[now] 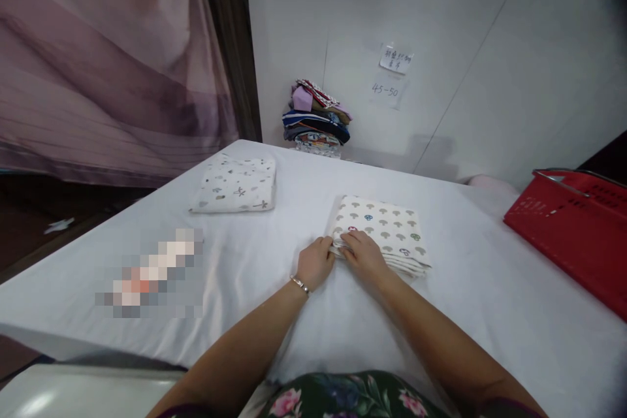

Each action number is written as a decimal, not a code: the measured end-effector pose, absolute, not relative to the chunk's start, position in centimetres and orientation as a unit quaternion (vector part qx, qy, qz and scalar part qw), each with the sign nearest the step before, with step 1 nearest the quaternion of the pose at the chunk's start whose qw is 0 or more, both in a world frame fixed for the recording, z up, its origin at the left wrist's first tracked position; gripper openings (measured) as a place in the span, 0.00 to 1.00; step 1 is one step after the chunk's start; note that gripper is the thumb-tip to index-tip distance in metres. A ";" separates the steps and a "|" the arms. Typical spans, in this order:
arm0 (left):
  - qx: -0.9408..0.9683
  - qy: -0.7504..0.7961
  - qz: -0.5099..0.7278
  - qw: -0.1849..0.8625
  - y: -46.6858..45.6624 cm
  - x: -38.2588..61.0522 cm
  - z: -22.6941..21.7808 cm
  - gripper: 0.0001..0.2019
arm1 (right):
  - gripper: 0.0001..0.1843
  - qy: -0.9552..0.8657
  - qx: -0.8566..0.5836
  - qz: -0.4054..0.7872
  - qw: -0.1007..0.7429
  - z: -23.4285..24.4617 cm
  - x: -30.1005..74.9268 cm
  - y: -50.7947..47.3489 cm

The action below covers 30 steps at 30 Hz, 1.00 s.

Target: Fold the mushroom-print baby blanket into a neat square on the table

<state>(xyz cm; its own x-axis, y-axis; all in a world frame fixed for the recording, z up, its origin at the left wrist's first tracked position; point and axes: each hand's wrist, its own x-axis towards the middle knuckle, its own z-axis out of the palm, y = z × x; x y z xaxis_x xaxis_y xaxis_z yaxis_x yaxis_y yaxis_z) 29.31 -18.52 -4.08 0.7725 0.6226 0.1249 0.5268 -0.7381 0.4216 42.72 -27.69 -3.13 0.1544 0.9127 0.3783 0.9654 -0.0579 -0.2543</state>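
Observation:
A folded white cloth with a mushroom print (386, 222) lies on the white-covered table (274, 261), its stacked layers showing along the front edge. My left hand (316, 263) is closed on the cloth's front left corner, with a bracelet on the wrist. Just beside it, my right hand (365, 256) grips the front edge, fingers on top and thumb at the layers; part of that edge is hidden under it. Farther left rests a second folded white cloth (238, 184), printed with small palm trees and other shapes, which neither hand touches.
A red plastic basket (568, 235) stands at the right. Against the wall is a pile of folded fabrics (317, 117). A pixelated patch (151, 274) hides something on the left. A pink curtain (112, 65) hangs beyond the table; a pale seat (88, 392) is at lower left.

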 end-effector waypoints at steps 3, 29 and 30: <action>0.920 0.318 0.122 0.196 -18.5 29.1 -3.8 0.09 | 0.11 -0.624 -0.741 -0.044 0.244 -3.1 42.9 -27.2; 0.940 0.283 0.113 0.151 -17.8 29.0 -3.7 0.21 | 0.17 -0.637 -0.744 -0.091 0.179 -1.9 42.2 -31.0; 0.938 0.286 0.116 0.155 -17.7 29.0 -3.8 0.20 | 0.17 -0.630 -0.750 -0.094 0.180 -1.9 42.9 -32.2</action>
<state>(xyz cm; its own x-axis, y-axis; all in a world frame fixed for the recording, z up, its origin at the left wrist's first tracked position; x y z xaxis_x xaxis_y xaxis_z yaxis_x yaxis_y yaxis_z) 29.04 -17.72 -3.76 0.8092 0.5732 0.1290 0.5015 -0.7882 0.3566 42.91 -32.20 -1.87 0.1887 0.9107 0.3675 0.9783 -0.1418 -0.1510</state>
